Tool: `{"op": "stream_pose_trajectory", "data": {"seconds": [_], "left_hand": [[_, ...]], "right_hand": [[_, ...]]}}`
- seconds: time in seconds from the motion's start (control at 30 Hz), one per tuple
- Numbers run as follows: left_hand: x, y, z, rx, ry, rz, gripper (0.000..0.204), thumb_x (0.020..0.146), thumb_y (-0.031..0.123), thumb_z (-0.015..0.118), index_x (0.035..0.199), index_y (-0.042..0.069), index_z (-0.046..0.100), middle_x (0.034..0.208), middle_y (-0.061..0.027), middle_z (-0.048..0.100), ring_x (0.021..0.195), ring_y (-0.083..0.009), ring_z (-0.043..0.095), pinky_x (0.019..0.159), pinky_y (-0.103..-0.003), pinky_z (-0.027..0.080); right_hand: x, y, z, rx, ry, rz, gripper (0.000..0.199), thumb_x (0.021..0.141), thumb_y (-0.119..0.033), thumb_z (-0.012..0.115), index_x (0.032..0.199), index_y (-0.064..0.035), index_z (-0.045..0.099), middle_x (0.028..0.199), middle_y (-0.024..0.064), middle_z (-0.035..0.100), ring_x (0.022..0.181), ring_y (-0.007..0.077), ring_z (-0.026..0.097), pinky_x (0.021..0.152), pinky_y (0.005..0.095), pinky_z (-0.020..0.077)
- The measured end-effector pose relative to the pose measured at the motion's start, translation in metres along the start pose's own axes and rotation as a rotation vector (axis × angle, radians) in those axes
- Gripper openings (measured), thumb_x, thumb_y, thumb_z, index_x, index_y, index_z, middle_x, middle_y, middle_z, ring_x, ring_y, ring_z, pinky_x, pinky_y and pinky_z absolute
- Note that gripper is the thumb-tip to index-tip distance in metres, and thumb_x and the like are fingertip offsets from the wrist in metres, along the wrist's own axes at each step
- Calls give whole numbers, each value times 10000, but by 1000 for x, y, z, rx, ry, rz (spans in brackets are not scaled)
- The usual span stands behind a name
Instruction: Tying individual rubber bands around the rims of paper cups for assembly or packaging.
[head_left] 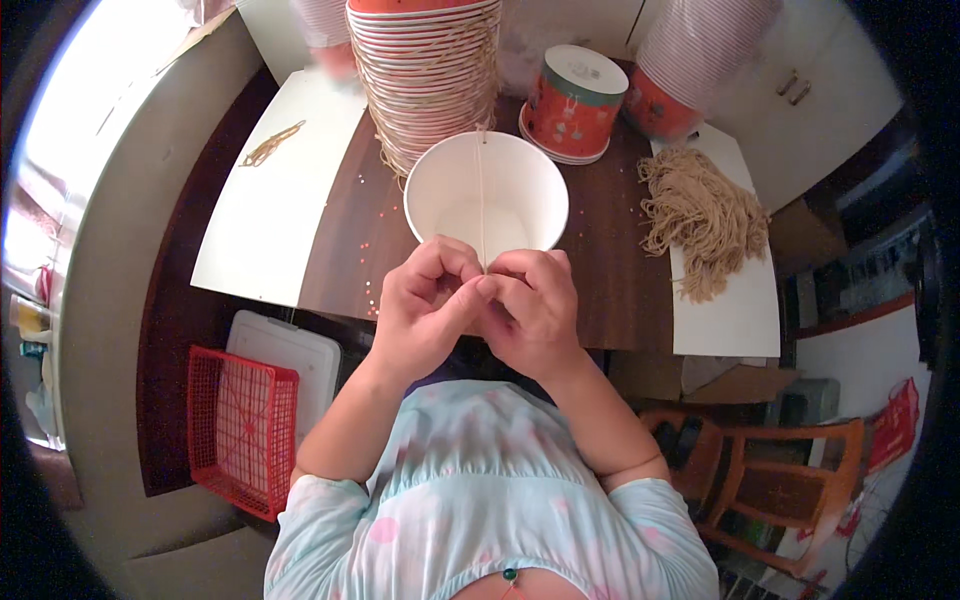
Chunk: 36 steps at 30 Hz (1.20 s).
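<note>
A white paper bucket [435, 195] stands on the table with its mouth toward me. From a hole near its far rim, a thin beige cord [481, 190] stretches across the opening to its near edge. There my left hand [420, 315] and my right hand [537, 315] meet, both closed, their fingertips pinching the cord's end. My fingers cover the near rim, so any hole or knot there is hidden. Right of the bucket, a thick bundle of beige cords [705, 215] lies spread over a white board.
A tall stack of nested buckets [425, 80] with cords hanging along it rises behind. Upside-down orange buckets [570, 110] stand beside it, with a plastic-wrapped stack [690, 70] farther right. A few cords [270, 145] lie at left. Below are a red basket [243, 430] and a wooden chair [785, 480].
</note>
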<state>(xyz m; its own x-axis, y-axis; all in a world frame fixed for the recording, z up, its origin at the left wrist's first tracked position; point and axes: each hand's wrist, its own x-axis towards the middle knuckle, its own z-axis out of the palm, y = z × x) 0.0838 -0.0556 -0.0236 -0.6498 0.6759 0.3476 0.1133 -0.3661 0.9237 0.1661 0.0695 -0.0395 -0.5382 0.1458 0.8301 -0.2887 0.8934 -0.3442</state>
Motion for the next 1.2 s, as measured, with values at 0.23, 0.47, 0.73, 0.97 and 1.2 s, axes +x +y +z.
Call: {"op": "stream_pose_trajectory", "data": {"seconds": [0.23, 0.47, 0.73, 0.97, 1.2], "left_hand": [[4, 14, 3, -152, 17, -145, 80, 876, 36, 627, 882, -14, 564, 836, -63, 646, 765, -89, 600, 696, -219, 501], [9, 23, 0, -307, 70, -167, 300, 878, 36, 624, 1143, -11, 491, 816, -51, 629, 737, -101, 607, 684, -230, 508], [25, 26, 10, -342, 24, -119, 544, 918, 57, 541, 1395, 38, 281, 733, -6, 520, 668, -75, 521, 619, -208, 432], [49, 62, -10, -755, 17, -83, 552, 832, -62, 485, 1359, 43, 359, 682, 4, 448, 595, -85, 402, 611, -257, 395], [75, 54, -24, -697, 37, -221, 464, 866, -27, 488, 1320, 22, 411, 667, 21, 399, 576, -79, 360, 592, -237, 372]], "right_hand": [[0, -11, -11, -67, -40, 82, 147, 650, -134, 703, 765, -127, 613, 874, 14, 561, 770, 229, 527, 697, 388, 371], [-3, -13, -10, -186, -96, 155, 160, 646, -142, 692, 790, -151, 623, 889, -9, 566, 778, 227, 521, 734, 405, 355], [-1, -17, -5, -12, -80, 237, 127, 694, -150, 702, 791, -152, 620, 872, -21, 608, 773, 212, 525, 738, 378, 357], [-2, -5, -11, -28, -114, 173, 127, 713, -171, 724, 768, -171, 609, 827, -45, 618, 743, 201, 514, 734, 370, 355], [-2, -9, -7, -88, -152, 161, 143, 720, -221, 716, 804, -174, 611, 866, -22, 614, 757, 212, 512, 749, 370, 358]]}}
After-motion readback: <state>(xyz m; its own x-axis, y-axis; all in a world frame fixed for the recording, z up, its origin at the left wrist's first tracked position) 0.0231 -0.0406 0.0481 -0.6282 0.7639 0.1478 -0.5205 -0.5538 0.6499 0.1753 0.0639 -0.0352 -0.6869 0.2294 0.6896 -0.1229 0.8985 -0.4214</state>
